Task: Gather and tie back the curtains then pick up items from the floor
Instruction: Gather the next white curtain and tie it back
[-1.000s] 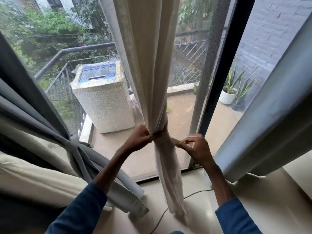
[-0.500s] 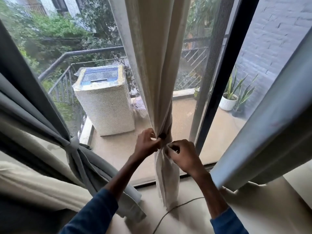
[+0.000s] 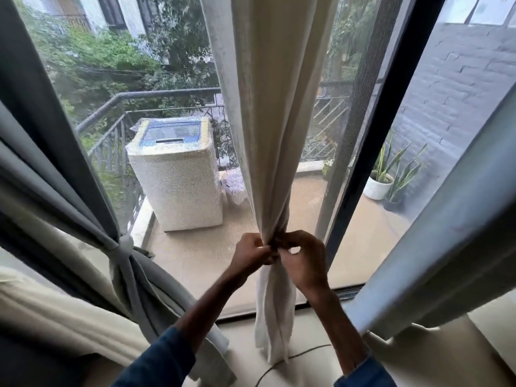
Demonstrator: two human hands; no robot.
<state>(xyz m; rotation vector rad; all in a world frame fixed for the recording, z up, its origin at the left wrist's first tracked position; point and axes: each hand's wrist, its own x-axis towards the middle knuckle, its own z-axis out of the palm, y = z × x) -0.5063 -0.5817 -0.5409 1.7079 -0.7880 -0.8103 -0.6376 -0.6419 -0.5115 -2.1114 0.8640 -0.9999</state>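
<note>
Left hand point(image 3: 250, 254) and right hand point(image 3: 304, 263) grip the cream curtain point(image 3: 268, 135).
Fingers of both are curled, pinching the fabric at its gathered waist. The curtain hangs mid-window, left of the black frame point(image 3: 370, 163), hem on the floor point(image 3: 303, 325) at the window edge.

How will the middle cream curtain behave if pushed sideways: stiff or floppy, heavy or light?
Probably floppy: the cream curtain falls in soft folds and narrows where the left hand and right hand grip it. Likely light, since the hands alone bunch it. Below the grip it hangs loose, so it may swing.
</note>
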